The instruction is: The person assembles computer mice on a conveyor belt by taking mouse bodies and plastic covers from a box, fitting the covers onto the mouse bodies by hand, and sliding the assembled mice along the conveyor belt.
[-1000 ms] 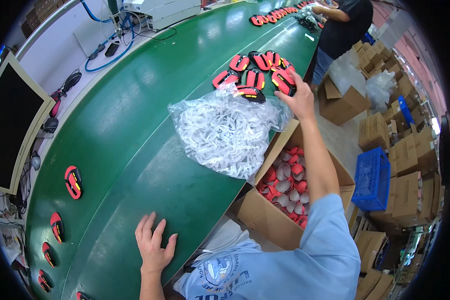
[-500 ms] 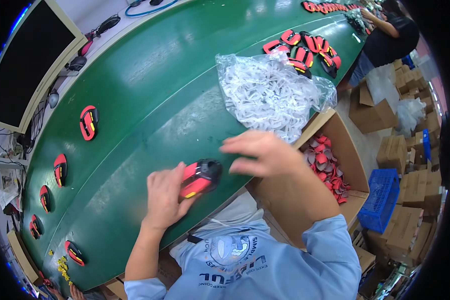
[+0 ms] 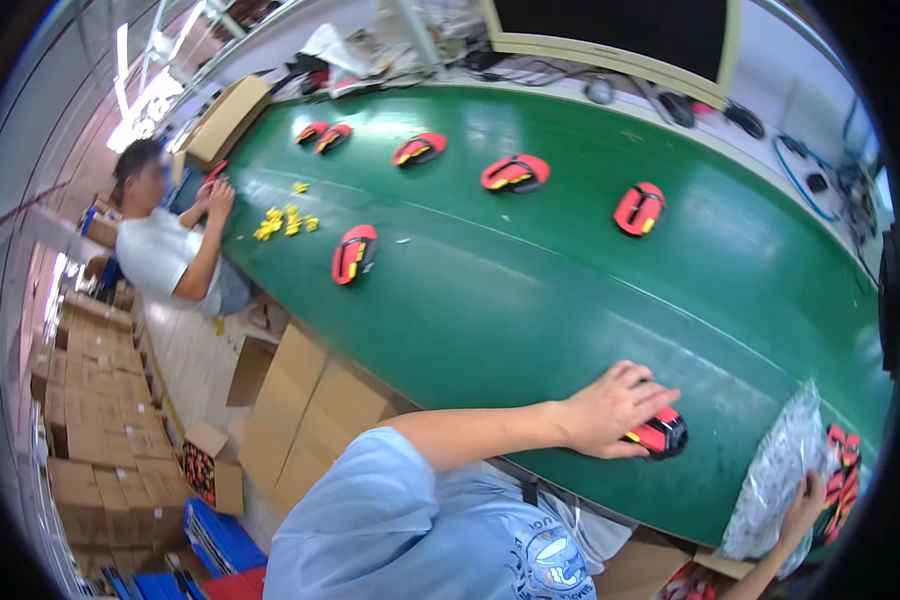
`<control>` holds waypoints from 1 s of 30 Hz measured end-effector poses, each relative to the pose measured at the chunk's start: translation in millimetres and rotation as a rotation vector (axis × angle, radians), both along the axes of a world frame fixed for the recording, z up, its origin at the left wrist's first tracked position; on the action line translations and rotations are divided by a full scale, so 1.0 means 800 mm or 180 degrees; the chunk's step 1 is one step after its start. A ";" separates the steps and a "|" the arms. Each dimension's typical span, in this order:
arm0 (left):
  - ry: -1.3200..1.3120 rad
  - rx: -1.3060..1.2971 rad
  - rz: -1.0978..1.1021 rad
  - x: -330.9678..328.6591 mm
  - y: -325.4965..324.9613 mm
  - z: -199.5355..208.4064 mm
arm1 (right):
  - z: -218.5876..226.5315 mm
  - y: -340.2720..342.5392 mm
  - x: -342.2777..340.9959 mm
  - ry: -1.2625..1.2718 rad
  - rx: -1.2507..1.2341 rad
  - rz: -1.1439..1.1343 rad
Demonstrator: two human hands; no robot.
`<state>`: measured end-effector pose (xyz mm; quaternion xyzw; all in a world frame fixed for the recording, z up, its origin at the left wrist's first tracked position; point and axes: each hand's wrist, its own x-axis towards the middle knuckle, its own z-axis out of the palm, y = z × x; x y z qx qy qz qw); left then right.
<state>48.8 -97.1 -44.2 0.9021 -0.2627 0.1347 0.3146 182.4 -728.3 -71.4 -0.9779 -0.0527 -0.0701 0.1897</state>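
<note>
My left hand [image 3: 615, 410] lies over a red-and-black rounded plastic part with yellow pieces [image 3: 660, 434] on the green table near its front edge. The thumb is on the near side and the fingers reach across the top. At the right, my right hand [image 3: 799, 510] is at a clear plastic bag [image 3: 760, 500] filled with whitish translucent pieces. Its fingers look bent in against the bag; whatever they pinch is too small to make out. Beyond the bag lies a group of similar red-and-black parts [image 3: 842, 480].
Several more red-and-black parts, one of them nearby [image 3: 354, 254], are spread along the green table [image 3: 530, 290]. Small yellow pieces [image 3: 292, 220] lie at its left end, where a co-worker [image 3: 170, 240] handles something. A monitor [image 3: 610, 40] stands behind. Cardboard boxes [image 3: 100, 420] are stacked at left.
The view has swung left, bringing the co-worker and stacked boxes in. My right hand has gone from beside the held part to the plastic bag. My left hand stays at the part.
</note>
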 end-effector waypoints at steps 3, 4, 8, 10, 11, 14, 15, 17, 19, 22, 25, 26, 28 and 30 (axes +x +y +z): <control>-0.0014 0.0019 -0.0021 -0.001 -0.002 -0.001 | 0.008 -0.011 -0.017 0.0024 -0.0045 -0.0184; 0.0000 -0.0012 -0.0108 0.000 -0.006 0.002 | 0.000 -0.049 -0.015 -0.0173 0.0067 -0.0157; -0.0007 -0.0067 0.0024 -0.004 0.001 0.001 | 0.016 -0.037 0.010 -0.0461 0.0356 -0.0453; -0.0019 -0.0045 -0.0127 -0.003 -0.006 0.000 | 0.022 -0.045 -0.026 -0.0338 0.0381 -0.0814; -0.0002 -0.0092 -0.0175 0.000 -0.009 -0.002 | 0.033 -0.045 -0.035 -0.0274 0.0108 -0.0876; -0.0128 -0.0177 -0.0108 0.002 -0.009 0.002 | 0.066 0.012 -0.080 -0.1139 0.0798 -0.0389; -0.0087 -0.0296 -0.0087 0.003 0.001 0.004 | 0.090 0.063 -0.085 -0.1017 0.1568 -0.0407; 0.0046 -0.0416 0.0006 0.005 0.011 0.027 | 0.144 0.147 -0.118 -0.0943 0.1005 -0.0686; 0.0048 -0.0066 0.0122 0.001 0.010 0.035 | 0.134 0.258 -0.154 -0.0881 0.1811 -0.0210; 0.0167 0.0337 0.0240 -0.005 0.007 0.037 | 0.125 0.431 -0.157 -0.0585 0.1851 0.0759; 0.0225 0.0287 0.0244 -0.008 -0.005 0.040 | 0.106 0.483 -0.162 -0.0176 0.2011 0.0757; 0.0246 0.0299 0.0195 -0.008 -0.009 0.038 | 0.105 0.481 -0.164 -0.0170 0.2021 0.0703; 0.0159 0.0053 0.0011 -0.005 -0.014 0.034 | 0.104 0.483 -0.167 0.0032 0.1824 0.0734; 0.0091 0.0198 -0.0069 -0.005 -0.014 0.030 | 0.099 0.481 -0.169 0.0014 0.1774 0.0826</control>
